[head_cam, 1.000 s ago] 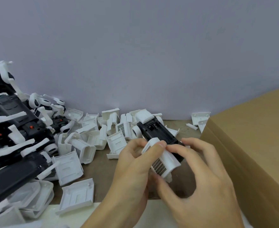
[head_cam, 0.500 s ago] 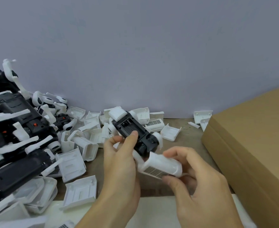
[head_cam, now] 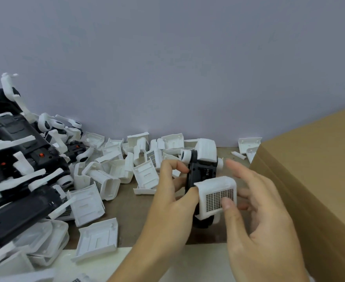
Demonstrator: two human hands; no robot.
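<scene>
A: Near the back edge of the counter [head_cam: 126, 210], what do the hands hold?
B: The left hand [head_cam: 167, 200] grips a black part [head_cam: 203, 174], lifted above the counter. The right hand [head_cam: 259, 220] pinches a white cover [head_cam: 216, 195] on its near end, thumb on the grid, index finger spread away.
A: And around them?
B: Loose covers [head_cam: 90, 198] toward the left edge, a box [head_cam: 310, 180] at the right.
</scene>
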